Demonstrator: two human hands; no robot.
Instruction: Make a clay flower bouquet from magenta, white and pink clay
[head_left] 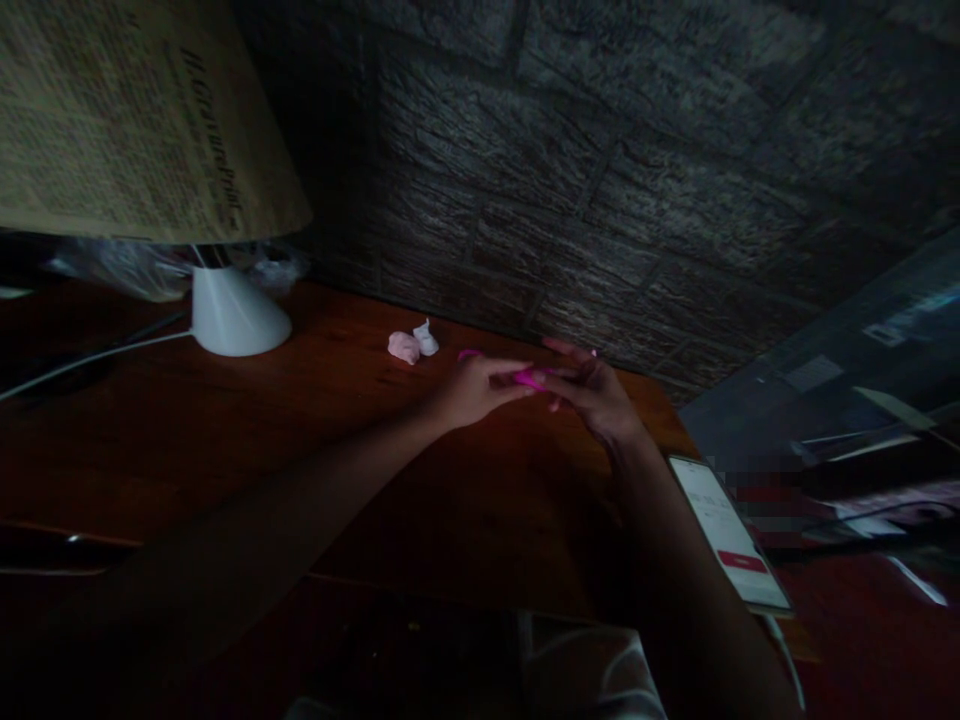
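Note:
Between my two hands is a small bright magenta piece (531, 379), soft-looking like modelling clay; its exact shape is partly hidden by fingers. My left hand (480, 388) pinches its left end between thumb and fingers. From the other side my right hand (589, 393) grips it with thumb and fingertips, while another finger sticks out. A second bit of magenta (469, 354) shows just behind my left hand; whether it is on the table or in the hand I cannot tell. Left of my hands, a pale pink lump (403, 347) and a white lump (425, 338) lie side by side.
A lamp with a newsprint shade (135, 120) and white base (240, 312) stands on the left of the wooden table (337, 370). A lit phone (727, 530) lies at the right edge with a cable. Behind rises a dark brick-patterned wall (480, 150).

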